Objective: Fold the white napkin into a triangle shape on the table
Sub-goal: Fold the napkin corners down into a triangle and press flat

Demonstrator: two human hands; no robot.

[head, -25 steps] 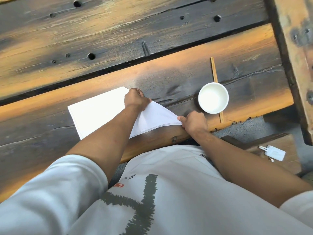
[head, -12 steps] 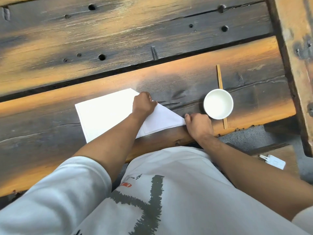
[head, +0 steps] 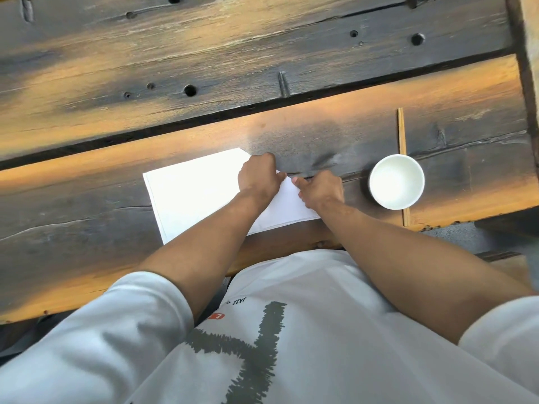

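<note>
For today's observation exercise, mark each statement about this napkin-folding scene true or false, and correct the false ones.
1. Both hands, left hand and right hand, rest on the white square napkin. True.
2. The round white bowl sits on the napkin. False: it stands apart, on the dark wooden plank table.
3. The thin wooden chopsticks run under the bowl. True.
4. The bowl holds soup. False: it looks empty.
5. The napkin lies left of the bowl. True.
</note>
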